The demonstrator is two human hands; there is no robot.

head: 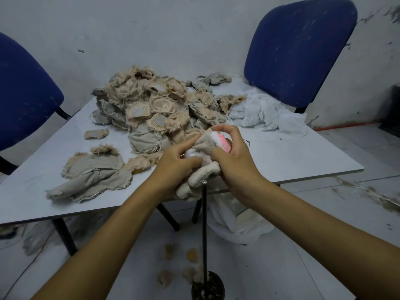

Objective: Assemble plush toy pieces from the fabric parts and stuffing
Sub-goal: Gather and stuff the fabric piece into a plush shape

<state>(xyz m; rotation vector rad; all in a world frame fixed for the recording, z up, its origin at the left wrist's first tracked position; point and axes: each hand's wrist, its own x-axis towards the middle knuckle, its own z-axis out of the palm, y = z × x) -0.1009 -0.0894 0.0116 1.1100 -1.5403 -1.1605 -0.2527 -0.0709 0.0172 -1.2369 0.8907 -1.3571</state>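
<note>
I hold a beige plush toy piece (pixel 203 172) with both hands over the near edge of the grey table (pixel 292 156). White stuffing (pixel 191 153) shows at its opening, and a pink-and-white patch (pixel 224 142) sits at its top. My left hand (pixel 175 163) grips the piece from the left, fingers pressed at the stuffing. My right hand (pixel 232 154) pinches the top of the piece from the right. A thin black rod (pixel 204 230) stands upright under the toy, its tip at the toy's underside. A large pile of beige fabric parts (pixel 160 105) lies behind.
Flat grey fabric pieces (pixel 93 176) lie at the table's left. White mesh cloth (pixel 266 113) lies at the back right. Two blue chairs (pixel 298 50) flank the table. The rod's round black base (pixel 207 286) stands on the floor with fluff scraps; a white bag (pixel 236 226) sits under the table.
</note>
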